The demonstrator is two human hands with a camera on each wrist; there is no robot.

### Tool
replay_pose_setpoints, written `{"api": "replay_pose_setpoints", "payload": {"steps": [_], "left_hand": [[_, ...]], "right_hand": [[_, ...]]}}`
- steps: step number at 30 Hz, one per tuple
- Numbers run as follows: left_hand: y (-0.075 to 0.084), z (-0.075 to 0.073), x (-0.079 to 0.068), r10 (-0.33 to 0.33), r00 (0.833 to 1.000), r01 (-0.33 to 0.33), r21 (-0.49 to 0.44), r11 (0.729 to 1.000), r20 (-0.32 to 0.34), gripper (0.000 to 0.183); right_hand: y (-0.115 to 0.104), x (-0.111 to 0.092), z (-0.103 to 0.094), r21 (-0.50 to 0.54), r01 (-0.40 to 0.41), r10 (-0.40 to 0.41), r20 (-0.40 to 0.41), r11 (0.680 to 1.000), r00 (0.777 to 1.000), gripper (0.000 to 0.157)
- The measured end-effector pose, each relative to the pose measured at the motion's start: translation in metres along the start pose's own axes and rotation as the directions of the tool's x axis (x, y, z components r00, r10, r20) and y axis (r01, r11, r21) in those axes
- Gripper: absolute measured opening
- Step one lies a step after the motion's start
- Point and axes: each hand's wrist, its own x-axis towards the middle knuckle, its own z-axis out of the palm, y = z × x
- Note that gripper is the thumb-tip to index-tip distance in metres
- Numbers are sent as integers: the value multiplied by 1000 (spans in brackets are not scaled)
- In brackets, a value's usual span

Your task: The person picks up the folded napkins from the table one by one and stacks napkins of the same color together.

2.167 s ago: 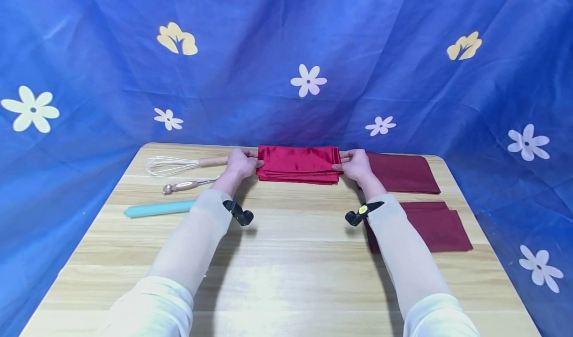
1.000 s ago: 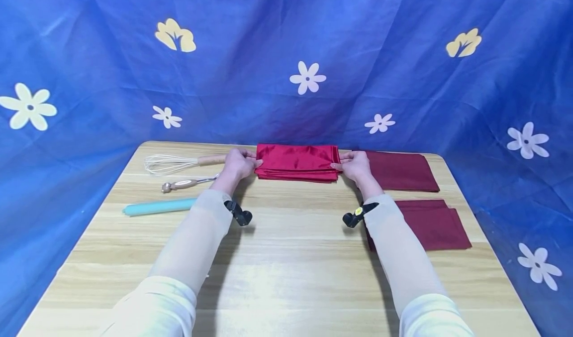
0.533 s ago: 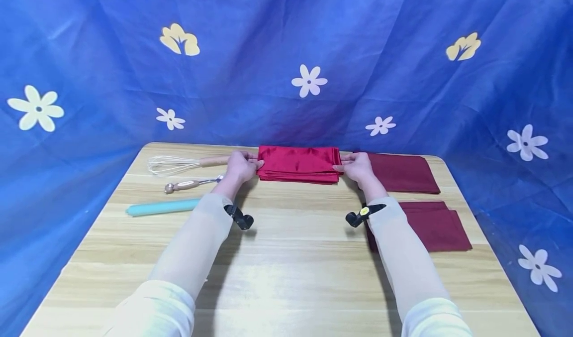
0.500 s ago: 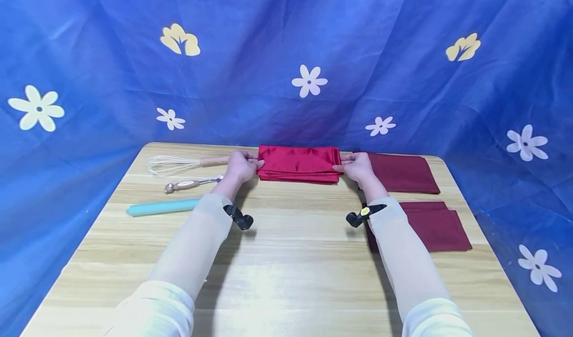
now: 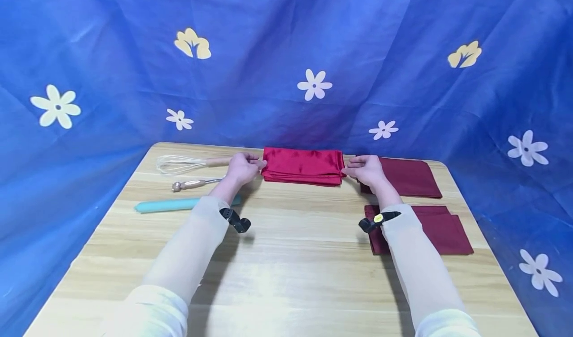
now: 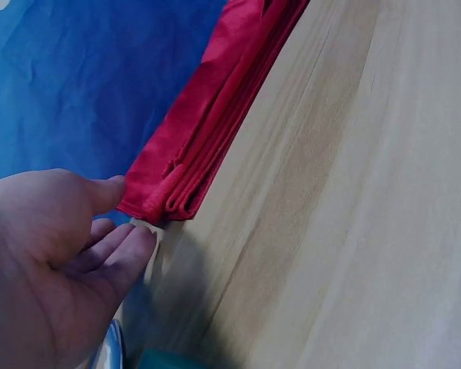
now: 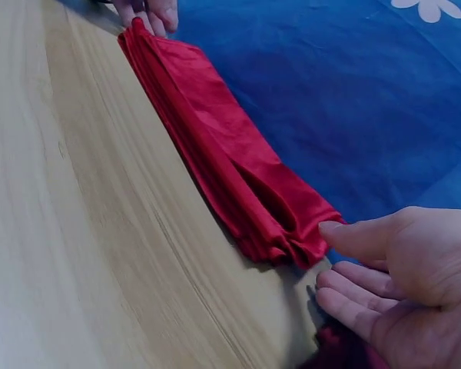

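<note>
A folded shiny red cloth lies flat at the far middle of the table, its layered folds facing the near side. At its left end is my left hand, with the thumb at the cloth's corner and the fingers loosely bent beneath in the left wrist view. My right hand is at the other end, its thumb tip touching the edge and its fingers apart from the cloth in the right wrist view. Neither hand visibly pinches the fabric. Under and behind the right hand lies a folded dark-red cloth.
On the left lie a whisk, a brown-handled utensil partly hidden by my left hand, and a turquoise stick-like roll passing under the forearm. Another dark-red folded cloth is at the right. A blue flowered curtain stands behind the table.
My right hand has drawn outward, its thumb sliding from over the red cloth to its edge. The left hand has eased back slightly. The head view has shifted a little; the cloth stays put.
</note>
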Motion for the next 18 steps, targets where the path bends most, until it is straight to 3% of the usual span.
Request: {"api": "replay_pose_setpoints", "payload": {"steps": [5,11,18], "left_hand": [[4,-4,-9,46,999,-45,-60,997,18,43],[9,-6,-21,102,994,-100,-44,994,36,46],[21,-6,-37,124,987,-102,-198,975,100,60]], "right_hand": [[2,-8,-14,12,36,-36,22,999,999,54],[4,-19,-29,81,55,-60,56,995,997,54],[-1,-36,-45,126,75,-86,79,989,993,56]]}}
